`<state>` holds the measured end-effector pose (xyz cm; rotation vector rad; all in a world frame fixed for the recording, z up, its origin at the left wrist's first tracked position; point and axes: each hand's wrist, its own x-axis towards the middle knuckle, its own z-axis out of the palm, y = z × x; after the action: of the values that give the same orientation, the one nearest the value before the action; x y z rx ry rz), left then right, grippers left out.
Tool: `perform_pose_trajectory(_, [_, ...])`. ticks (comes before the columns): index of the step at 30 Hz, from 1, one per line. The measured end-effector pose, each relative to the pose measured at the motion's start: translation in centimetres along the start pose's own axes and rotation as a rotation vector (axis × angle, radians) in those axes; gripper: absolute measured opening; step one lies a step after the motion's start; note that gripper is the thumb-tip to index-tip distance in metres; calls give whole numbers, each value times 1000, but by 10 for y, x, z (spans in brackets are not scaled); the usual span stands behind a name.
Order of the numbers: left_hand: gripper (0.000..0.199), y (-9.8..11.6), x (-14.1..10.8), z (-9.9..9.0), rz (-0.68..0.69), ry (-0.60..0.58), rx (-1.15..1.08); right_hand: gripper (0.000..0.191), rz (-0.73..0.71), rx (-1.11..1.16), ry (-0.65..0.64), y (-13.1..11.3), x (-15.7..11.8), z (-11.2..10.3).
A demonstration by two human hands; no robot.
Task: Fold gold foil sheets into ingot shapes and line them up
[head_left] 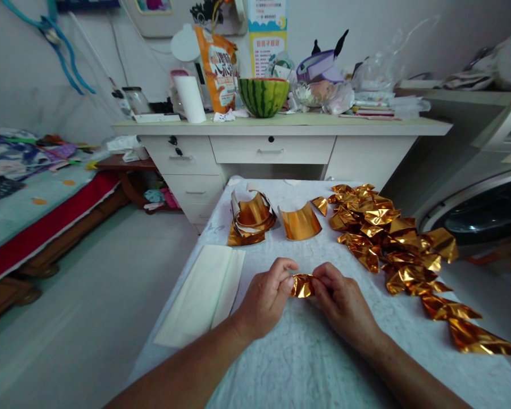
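Observation:
Between my two hands is a small folded piece of gold foil paper (302,286), held just above the cloth-covered table (323,363). My left hand (267,295) pinches its left end between thumb and fingers. At the right end, the fingers of my right hand (341,300) are closed on the same piece. Beyond my hands lies a single curved gold sheet (300,222). To its left stands a curled stack of gold foil sheets (252,216). A large heap of folded gold foil pieces (377,227) spreads along the table's right side.
Left of my hands lies a pale stack of paper (200,292). Behind the table is a white desk (276,149) holding a cut watermelon (264,97), an orange pouch (219,74) and clutter. A washing machine (481,182) stands at right, a bed (59,210) at left.

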<state>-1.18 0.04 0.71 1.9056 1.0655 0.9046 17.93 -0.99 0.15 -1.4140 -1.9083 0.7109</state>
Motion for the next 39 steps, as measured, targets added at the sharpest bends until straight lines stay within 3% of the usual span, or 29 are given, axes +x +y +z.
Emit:
perform_pose_trajectory(11, [17, -1, 0, 1, -29, -3, 25, 11, -71, 2, -9, -2, -2, -1])
perform_pose_trajectory(21, [14, -1, 1, 3, -70, 12, 68, 8, -35, -26, 25, 0, -2, 0])
perform_pose_trajectory(27, [16, -1, 0, 2, -44, 67, 138, 17, -27, 101, -6, 3, -5, -3])
perform_pose_trajectory(39, [23, -3, 1, 1, -95, 35, 54, 14, 83, 300, 90, 5, -3, -7])
